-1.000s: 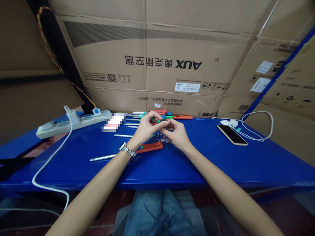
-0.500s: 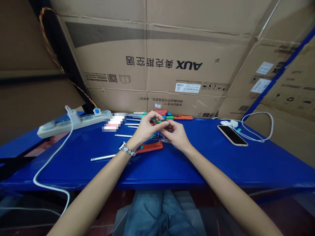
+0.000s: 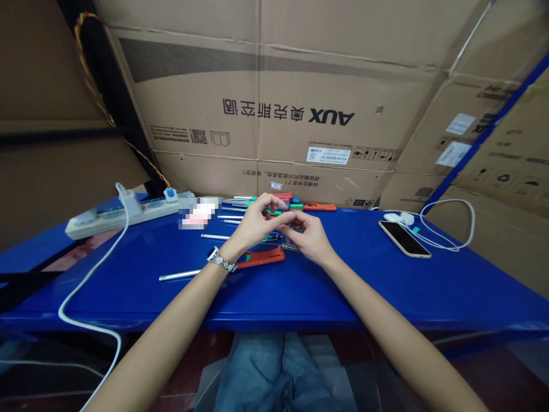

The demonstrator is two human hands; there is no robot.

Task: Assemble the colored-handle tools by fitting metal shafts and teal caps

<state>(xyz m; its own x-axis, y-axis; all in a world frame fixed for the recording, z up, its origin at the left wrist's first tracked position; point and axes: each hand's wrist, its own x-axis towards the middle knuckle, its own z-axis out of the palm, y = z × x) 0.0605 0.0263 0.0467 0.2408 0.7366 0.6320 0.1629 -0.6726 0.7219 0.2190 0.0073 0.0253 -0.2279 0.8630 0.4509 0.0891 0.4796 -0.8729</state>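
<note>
My left hand (image 3: 254, 224), with a metal-banded watch (image 3: 218, 260) on its wrist, is closed in a pinch over the middle of the table. My right hand (image 3: 315, 239) meets it, thumb and fingers bent together at the left fingertips. Whatever they pinch is small and hidden by the fingers. Just below the hands lies an orange-handled long-nosed lighter (image 3: 266, 257), its metal tube (image 3: 180, 275) pointing left and partly covered by my left wrist. A small metal part (image 3: 290, 247) sits under my right hand. Behind both hands are several more lighters, including an orange one (image 3: 319, 206).
A phone (image 3: 404, 239) with a white charger cable (image 3: 472, 223) lies at the right of the blue table (image 3: 386, 297). At the left is a power strip (image 3: 141, 213) with plugs and a hanging white cable (image 3: 92, 272). Cardboard (image 3: 283, 74) walls the back.
Both hands stay joined at nearly the same spot, with only slight finger movement. The whole view has shifted a little.
</note>
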